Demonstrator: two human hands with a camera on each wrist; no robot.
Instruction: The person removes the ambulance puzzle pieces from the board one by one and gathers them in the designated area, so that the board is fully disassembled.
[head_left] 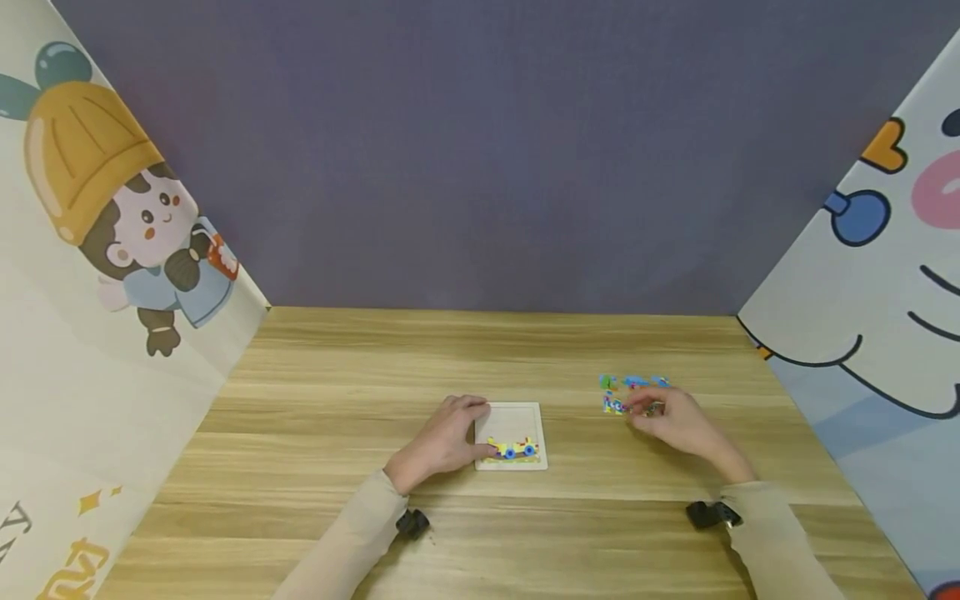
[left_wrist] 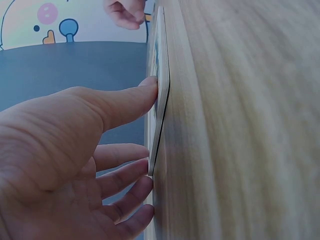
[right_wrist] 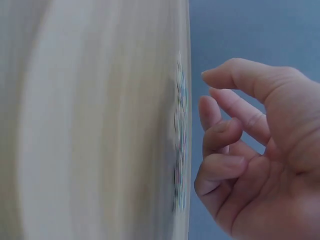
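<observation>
Left grip (head_left: pixel 446 437), thumb and fingers apart, rests on the board (head_left: pixel 512 422), mid tabletop (head_left: pixel 337 375); right grip (head_left: pixel 678 425), parted, seemingly empty, is at loose pieces (head_left: pixel 635 382) farther right. Only the board's near strip looks filled (far part bare).

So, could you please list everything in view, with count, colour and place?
Table: 1, light brown wood-grain, foreground
Puzzle tray: 1, off-white, mid-table
Fitted puzzle pieces: uncountable, mostly yellow and blue, inside tray's near part
Loose puzzle pieces: several, multicoloured, right of tray
Back panel: 1, grey-blue, behind table
Left panel: 1, cream, cartoon-printed, left of table
Right panel: 1, white and blue, right of table
Wrist cameras: 2, black, wrists
Sleeves: 2, beige, forearms
Left hand: 1, bare, touching tray's left side
Right hand: 1, bare, above loose pieces
</observation>
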